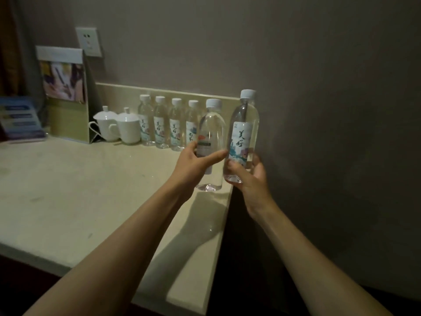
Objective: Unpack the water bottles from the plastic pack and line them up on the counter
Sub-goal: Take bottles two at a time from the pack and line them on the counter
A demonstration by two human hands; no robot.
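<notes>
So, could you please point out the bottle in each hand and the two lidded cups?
Left-hand bottle (210,124): head view, clear shoulder.
Right-hand bottle (242,137): head view, label.
Lidded cups (128,131): head view, right cup's body.

A wide bare stretch of counter (68,190) lies open in front and to the left. The back edge is crowded: a standing card holder (68,96), two lidded white cups (118,126) and a row of four bottles (167,124) stand close together along the wall. At the counter's right end, the left hand (196,163) and right hand (248,176) each grip a bottle, filling the corner beside the side wall (341,133).
</notes>
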